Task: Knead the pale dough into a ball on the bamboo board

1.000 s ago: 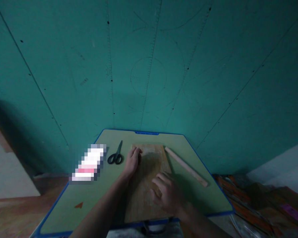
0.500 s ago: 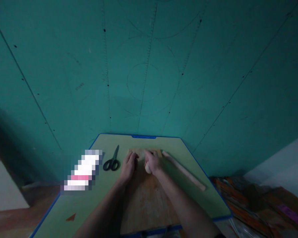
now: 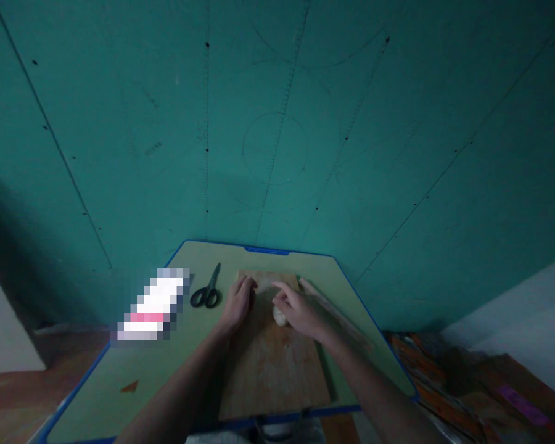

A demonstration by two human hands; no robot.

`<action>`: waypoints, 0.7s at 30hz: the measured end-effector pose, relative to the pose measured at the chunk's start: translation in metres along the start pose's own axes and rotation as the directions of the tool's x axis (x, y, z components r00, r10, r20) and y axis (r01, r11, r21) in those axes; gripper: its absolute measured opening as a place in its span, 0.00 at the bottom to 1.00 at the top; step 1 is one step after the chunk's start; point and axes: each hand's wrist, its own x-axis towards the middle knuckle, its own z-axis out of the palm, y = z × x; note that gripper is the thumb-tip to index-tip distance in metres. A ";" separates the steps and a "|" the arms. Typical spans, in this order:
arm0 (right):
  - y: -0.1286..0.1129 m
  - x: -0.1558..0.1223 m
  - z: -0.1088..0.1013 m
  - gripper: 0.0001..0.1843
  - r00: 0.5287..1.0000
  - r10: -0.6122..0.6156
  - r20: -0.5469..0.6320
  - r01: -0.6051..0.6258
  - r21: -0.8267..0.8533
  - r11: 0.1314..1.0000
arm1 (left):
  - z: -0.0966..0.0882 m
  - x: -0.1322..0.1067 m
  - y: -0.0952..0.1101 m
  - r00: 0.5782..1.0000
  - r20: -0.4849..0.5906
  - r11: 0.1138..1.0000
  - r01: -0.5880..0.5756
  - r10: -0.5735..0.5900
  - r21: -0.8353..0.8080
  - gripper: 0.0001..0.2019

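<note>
Across the upper frame, green wall (image 3: 277, 185). Across the lower frame, pale blue-rimmed worktop (image 3: 97, 382); at lower centre, wooden board (image 3: 272, 376). Right of the board, slanting down rightward, thin stick (image 3: 335, 312). At the board's upper left edge, left hand (image 3: 239, 302), fingers loosely curled; impossible to tell whether gripping. Right of centre, right hand (image 3: 296, 309), half open: forefinger now stretched out, more bunched half a second ago. Left of centre, dark scissors (image 3: 208, 293). Just under the right hand, on the board, pale round lump (image 3: 280, 317); held or merely touched, unclear. Probably still being worked, only with looser fingers.
</note>
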 end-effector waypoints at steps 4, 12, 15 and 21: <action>-0.011 0.003 0.010 0.13 1.000 -0.015 -0.013 0.014 -0.083 0.996 | -0.002 0.002 -0.001 1.000 -0.001 0.999 -0.030 0.030 0.023 0.15; -0.022 0.002 0.013 0.14 0.990 -0.129 0.057 0.140 -0.491 0.860 | -0.004 0.006 -0.006 0.996 -0.037 0.994 -0.084 0.087 0.063 0.14; -0.020 -0.010 0.004 0.13 0.981 -0.152 0.117 0.191 -0.523 0.830 | -0.002 0.004 -0.005 0.999 -0.007 0.999 -0.033 0.033 0.006 0.13; -0.009 -0.020 0.003 0.10 0.988 -0.136 0.078 0.157 -0.554 0.818 | 0.000 0.001 0.000 1.000 0.010 1.000 0.001 -0.001 -0.019 0.12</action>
